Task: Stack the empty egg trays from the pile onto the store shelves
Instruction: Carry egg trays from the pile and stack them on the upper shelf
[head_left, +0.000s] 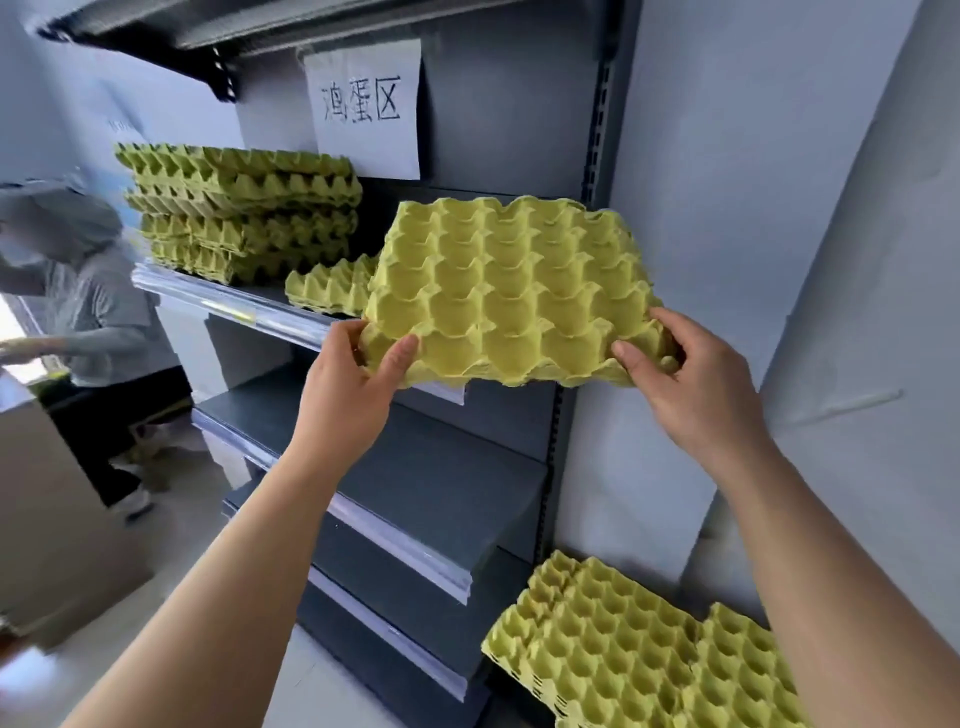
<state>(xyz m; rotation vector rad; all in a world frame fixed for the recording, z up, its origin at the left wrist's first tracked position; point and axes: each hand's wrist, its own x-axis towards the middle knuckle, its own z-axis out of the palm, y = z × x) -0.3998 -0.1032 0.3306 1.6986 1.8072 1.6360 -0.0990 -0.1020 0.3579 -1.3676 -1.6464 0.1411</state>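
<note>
Our left hand (348, 379) and right hand (691, 384) pinch the near corners of a yellow egg tray (509, 291), thumbs on top, holding it above the shelf (234, 306), right of a low tray stack (330, 288). The pile (639, 649) lies near right, below.

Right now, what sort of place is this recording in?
Probably a shop or its stockroom: grey metal shelving, a handwritten paper sign on its back panel, and stacked green egg trays.
</note>
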